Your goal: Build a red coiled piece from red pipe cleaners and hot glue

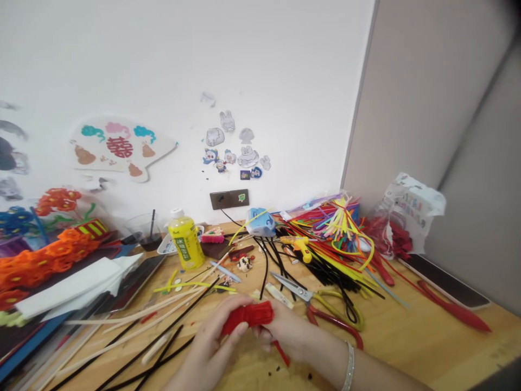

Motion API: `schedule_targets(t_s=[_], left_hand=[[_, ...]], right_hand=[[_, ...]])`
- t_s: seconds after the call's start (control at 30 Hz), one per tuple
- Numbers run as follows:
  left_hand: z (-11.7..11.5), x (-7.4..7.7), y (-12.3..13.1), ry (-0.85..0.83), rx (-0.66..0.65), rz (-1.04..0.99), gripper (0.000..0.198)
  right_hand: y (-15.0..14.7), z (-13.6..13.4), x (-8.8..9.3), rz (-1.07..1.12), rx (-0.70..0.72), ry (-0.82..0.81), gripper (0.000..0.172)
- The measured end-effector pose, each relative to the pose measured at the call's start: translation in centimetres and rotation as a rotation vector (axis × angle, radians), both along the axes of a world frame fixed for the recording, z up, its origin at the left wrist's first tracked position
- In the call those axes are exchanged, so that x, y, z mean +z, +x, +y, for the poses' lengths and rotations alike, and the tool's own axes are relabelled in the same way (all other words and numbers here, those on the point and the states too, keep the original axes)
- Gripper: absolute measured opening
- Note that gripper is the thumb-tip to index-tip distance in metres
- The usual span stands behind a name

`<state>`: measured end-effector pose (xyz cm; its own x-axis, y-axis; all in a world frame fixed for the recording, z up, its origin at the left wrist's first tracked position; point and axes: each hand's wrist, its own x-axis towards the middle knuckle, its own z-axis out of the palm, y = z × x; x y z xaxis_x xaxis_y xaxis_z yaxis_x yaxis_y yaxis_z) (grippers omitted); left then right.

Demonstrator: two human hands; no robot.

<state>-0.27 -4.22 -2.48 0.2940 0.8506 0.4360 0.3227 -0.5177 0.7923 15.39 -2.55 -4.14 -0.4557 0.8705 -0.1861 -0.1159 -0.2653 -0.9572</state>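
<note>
Both hands are at the front middle of the desk, around a red fuzzy piece [254, 316] that looks made of pipe cleaners packed side by side. My left hand [215, 339] wraps it from the left, thumb across its lower edge. My right hand [287, 328] grips its right end, and a short red strand [281, 353] hangs below. The right fingertips are partly hidden behind the piece. Just beyond the right hand lie scissors [303, 293], blades apart, with yellow and red handles. Black pipe cleaners [163, 350] lie left of my left hand.
A pile of coloured pipe cleaners [337, 233] spreads at the back right, near a yellow glue gun [301, 247]. A yellow drink bottle [185, 239] stands behind the hands. Orange pipe-cleaner flowers [52, 258] and white paper [73, 285] crowd the left; a red balloon [456, 309] lies right.
</note>
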Motion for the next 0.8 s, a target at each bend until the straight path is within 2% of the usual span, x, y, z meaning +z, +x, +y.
schedule_targets(t_s=[0.1, 0.2, 0.27, 0.33, 0.4, 0.47, 0.53, 0.67, 0.8], left_hand=[[0.3, -0.4, -0.2, 0.074, 0.016, 0.044, 0.02], [0.7, -0.7, -0.3, 0.137, 0.116, 0.026, 0.016], [1.1, -0.7, -0.4, 0.176, 0.194, 0.032, 0.017], [1.4, -0.5, -0.4, 0.201, 0.228, 0.067, 0.018], [1.7, -0.3, -0.3, 0.202, 0.223, 0.114, 0.018], [1.9, -0.3, -0.3, 0.172, 0.209, 0.149, 0.017], [2.0, -0.3, -0.3, 0.123, 0.194, 0.17, 0.018], [1.9, -0.4, -0.3, 0.017, 0.134, 0.18, 0.017], [1.8, 0.2, -0.3, -0.088, 0.104, 0.054, 0.016]], right_hand=[[0.0, -0.2, 0.1, 0.0, 0.0, -0.014, 0.021], [0.3, -0.6, 0.4, -0.044, 0.08, 0.068, 0.022], [0.6, -0.9, 0.8, -0.221, 0.141, 0.256, 0.024], [1.1, -1.3, 1.5, -0.501, 0.143, 0.539, 0.023], [1.6, -1.7, 2.4, -0.766, 0.134, 0.805, 0.019], [2.2, -1.9, 3.3, -0.931, 0.16, 0.968, 0.019], [2.8, -1.8, 4.1, -0.977, 0.138, 1.027, 0.021], [4.1, -0.9, 4.8, -0.91, 0.03, 1.012, 0.023], [5.5, 0.0, 4.8, -0.835, 0.149, 1.087, 0.019]])
